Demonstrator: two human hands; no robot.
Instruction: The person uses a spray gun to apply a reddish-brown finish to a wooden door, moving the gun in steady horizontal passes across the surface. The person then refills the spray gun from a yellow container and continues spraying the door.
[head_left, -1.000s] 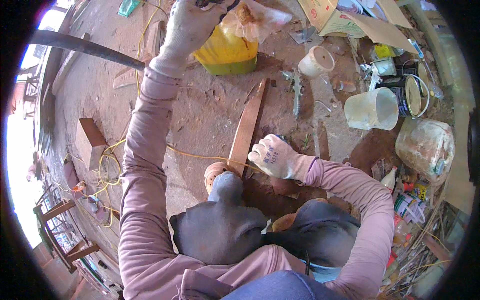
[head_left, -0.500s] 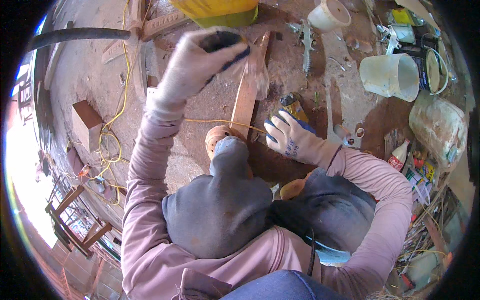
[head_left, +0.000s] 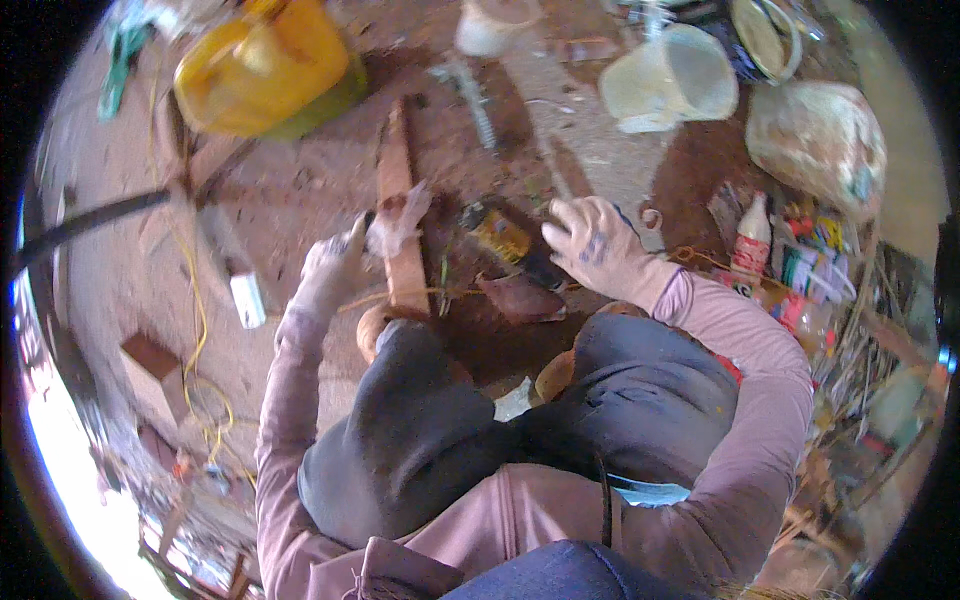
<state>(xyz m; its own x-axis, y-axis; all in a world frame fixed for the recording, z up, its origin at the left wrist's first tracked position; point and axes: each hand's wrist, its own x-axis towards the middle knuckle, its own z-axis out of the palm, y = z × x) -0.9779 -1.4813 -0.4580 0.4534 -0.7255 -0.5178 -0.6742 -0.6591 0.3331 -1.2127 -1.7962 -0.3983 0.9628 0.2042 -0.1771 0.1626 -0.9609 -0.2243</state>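
Note:
My left hand, in a pale glove, is closed with the fingertips at a crumpled piece of clear plastic film. The film hangs over a narrow wooden plank on the ground in front of me. My right hand, gloved too, is held out palm down with fingers bent and apart, and nothing shows in it. Just left of it lies a yellow and black object, perhaps a power tool body. A reddish-brown flat piece lies below that object.
A yellow jerrycan stands at the far left. Far right are a translucent bucket and a dirty white container. Bottles and litter crowd the right side. A yellow cord and a brick-like block lie left.
The view has shifted. My left hand has come down and nearer to me, the film still at its fingertips. My right hand has moved off the yellow and black object to its right.

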